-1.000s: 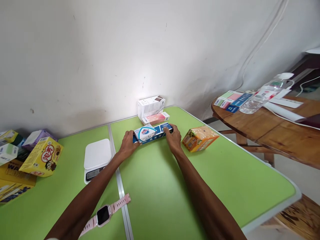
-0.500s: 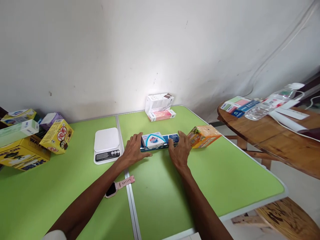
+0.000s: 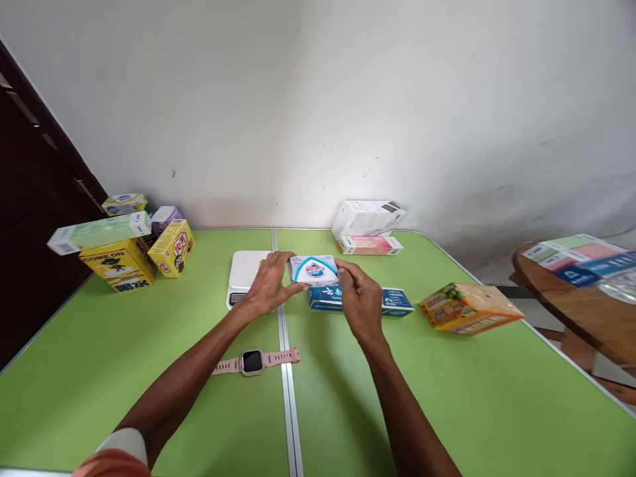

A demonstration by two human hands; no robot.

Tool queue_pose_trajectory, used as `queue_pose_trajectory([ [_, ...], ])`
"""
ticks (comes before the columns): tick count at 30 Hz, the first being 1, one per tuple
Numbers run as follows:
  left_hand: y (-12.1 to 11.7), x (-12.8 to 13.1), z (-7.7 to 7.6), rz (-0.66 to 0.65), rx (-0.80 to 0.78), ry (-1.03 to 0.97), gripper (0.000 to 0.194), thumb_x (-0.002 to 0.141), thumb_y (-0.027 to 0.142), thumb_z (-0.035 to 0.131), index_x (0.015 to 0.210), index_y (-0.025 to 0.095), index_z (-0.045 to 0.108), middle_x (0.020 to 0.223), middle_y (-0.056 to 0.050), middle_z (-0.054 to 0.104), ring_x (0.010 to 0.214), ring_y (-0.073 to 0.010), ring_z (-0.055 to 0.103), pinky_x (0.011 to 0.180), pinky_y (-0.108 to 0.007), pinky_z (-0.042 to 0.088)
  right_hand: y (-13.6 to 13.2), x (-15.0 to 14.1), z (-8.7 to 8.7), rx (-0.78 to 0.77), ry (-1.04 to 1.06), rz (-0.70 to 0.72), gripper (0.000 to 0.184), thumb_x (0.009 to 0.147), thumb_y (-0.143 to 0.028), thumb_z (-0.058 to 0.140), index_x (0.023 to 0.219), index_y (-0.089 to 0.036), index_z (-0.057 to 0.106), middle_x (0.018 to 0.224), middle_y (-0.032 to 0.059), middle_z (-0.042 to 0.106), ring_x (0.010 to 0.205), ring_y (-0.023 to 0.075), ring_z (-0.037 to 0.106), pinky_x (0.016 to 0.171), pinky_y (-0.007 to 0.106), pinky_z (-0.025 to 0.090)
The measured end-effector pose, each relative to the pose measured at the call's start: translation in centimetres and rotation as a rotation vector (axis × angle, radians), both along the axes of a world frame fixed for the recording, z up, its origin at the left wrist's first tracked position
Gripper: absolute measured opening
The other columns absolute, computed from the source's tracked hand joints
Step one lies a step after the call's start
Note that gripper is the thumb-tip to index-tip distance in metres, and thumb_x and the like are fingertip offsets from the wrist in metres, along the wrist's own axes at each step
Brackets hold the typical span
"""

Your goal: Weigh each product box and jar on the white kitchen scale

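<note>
A small white and blue soap box (image 3: 314,270) is held up between both hands, lifted above the table. My left hand (image 3: 269,283) grips its left end, thumb along the lower edge and fingers at the top corner. At the right end, my right hand (image 3: 362,299) pinches it between thumb and fingers. Just below and behind my right hand lies a long dark blue toothpaste box (image 3: 396,302) on the table, its middle hidden by that hand. A white kitchen scale (image 3: 244,270) stands behind my left hand, which covers part of it.
A pink smartwatch (image 3: 252,362) lies in front on the green table (image 3: 199,424). An orange box (image 3: 470,309) sits to the right. White and pink boxes (image 3: 370,226) stand by the wall. Stacked yellow boxes (image 3: 119,264) are at left. A wooden table (image 3: 556,311) is at far right.
The soap box has been lifted off the blue toothpaste box with both hands and moved left towards the scale. The camera view has turned left.
</note>
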State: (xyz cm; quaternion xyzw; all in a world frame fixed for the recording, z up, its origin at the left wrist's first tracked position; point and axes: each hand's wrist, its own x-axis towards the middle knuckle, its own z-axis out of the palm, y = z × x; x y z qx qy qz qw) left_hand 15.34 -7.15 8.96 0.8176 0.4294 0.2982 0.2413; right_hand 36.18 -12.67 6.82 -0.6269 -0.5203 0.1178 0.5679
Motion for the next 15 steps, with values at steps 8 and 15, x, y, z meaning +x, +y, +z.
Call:
queue_pose_trajectory([
  [8,3.1,-10.1,-1.1,0.17,-0.057,0.032,0.063,0.087,0.038,0.081,0.145,0.025,0.061,0.15,-0.012,0.068,0.144,-0.035,0.059,0.124,-0.052,0.042,4.8,-9.5,-2.5,-0.03,0.066,0.277,0.052,0.1,-0.059,0.053,0.126,-0.023,0.079,0.126,0.0145,0.083,0.108,0.0344,0.079,0.092,0.049,0.065],
  [15,4.2,-11.5,-3.6,0.171,-0.078,0.052,0.064,0.086,0.039,0.082,0.146,0.025,0.062,0.156,-0.013,0.065,0.15,-0.0347,0.056,0.128,-0.054,0.038,5.9,-10.2,-5.1,-0.05,-0.036,0.248,0.05,0.101,-0.058,0.05,0.123,-0.025,0.079,0.13,0.0159,0.081,0.121,0.0366,0.074,0.108,0.059,0.058],
])
